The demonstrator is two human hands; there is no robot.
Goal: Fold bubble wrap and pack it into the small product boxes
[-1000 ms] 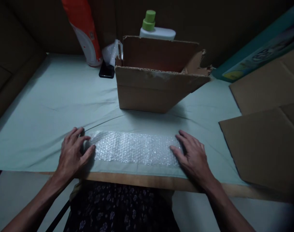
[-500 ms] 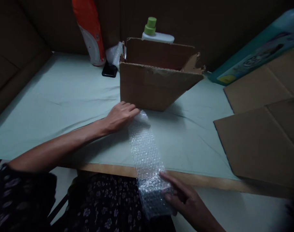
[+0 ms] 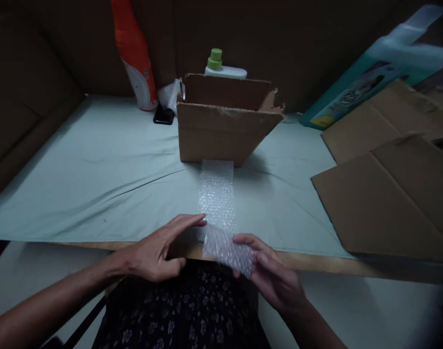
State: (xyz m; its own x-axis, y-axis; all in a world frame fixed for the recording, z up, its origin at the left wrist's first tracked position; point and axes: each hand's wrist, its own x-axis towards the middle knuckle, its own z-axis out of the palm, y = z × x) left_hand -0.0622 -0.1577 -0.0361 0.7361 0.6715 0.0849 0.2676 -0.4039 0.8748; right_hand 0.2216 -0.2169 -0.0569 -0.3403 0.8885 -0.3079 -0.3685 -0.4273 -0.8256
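A strip of bubble wrap [image 3: 217, 194] runs from the foot of the cardboard box to the front edge of the table. Its near end is folded up and lifted over the edge, with my right hand [image 3: 274, 271] closed on it. To its left is my left hand [image 3: 161, 247], thumb and fingers apart, fingertips close to the fold. Whether those fingertips touch the wrap I cannot tell. The open-topped cardboard box [image 3: 221, 133] stands just beyond the strip's far end.
Behind the box is a white bottle with a green cap [image 3: 215, 59]. An orange and white bottle [image 3: 136, 58] and a black phone [image 3: 163, 116] are at back left. Flat cardboard pieces [image 3: 388, 194] and a teal jug [image 3: 355, 87] occupy the right side of the cloth-covered table [image 3: 108, 160].
My left hand has let go of the strip's far end and come back toward the table's front edge. My right hand has raised and folded the near end. The strip now lies straighter.
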